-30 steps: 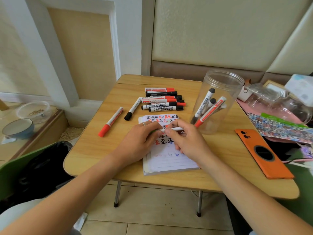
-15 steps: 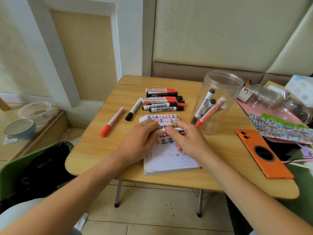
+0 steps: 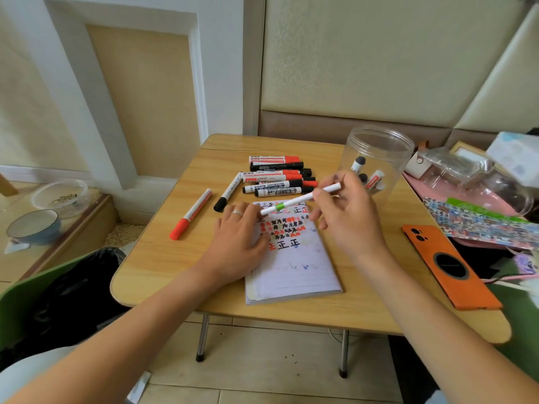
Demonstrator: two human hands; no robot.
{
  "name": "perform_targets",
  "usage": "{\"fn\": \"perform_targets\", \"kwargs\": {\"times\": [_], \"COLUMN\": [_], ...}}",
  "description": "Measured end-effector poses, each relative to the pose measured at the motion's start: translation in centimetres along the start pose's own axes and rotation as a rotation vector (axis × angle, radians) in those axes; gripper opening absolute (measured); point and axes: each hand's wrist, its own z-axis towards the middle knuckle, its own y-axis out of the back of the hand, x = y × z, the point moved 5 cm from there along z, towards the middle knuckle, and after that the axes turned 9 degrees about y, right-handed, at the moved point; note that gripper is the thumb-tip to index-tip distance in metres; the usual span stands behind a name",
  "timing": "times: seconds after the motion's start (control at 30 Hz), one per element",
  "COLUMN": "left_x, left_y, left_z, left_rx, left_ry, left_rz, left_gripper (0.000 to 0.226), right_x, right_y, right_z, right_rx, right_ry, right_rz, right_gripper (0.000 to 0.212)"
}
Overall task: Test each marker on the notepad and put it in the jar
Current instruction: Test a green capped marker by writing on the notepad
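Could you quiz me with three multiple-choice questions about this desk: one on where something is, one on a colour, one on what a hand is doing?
1. Where does the clear jar stand?
A. on the floor
B. at the far right of the table, beyond the notepad
C. on the orange phone

2. What colour is the band on the thin white pen?
A. green
B. blue
C. yellow

3. What is the left hand doing?
A. holding the jar
B. gripping a red marker
C. lying flat on the notepad

Answers: 1 B, the jar sits on the tabletop beyond the notepad's right corner, markers inside. 2 A, a green ring shows near the pen's lower end. 3 C, its fingers are spread on the page while the right hand holds the pen above it.
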Motion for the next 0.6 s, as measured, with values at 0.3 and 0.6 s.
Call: {"fn": "perform_targets", "kwargs": {"times": [0.3,0.6], "left_x": [-0.2,-0.3], "left_y": [-0.7,-0.9], "left_z": [-0.1,-0.1], "left_rx": [0.038,0.077], "left_ry": [-0.03,-0.043], "left_rz": [0.127,0.198], "left_gripper": [0.056,0.062], "right_x": [9.0,6.9], "right_y": [7.3,7.2], "right_z": [4.9,8.1], "right_rx": [-0.439,-0.169], "right_ry": [0.515,0.343], "right_rz": [-0.43,-0.842], "right_gripper": [0.014,0.016]}}
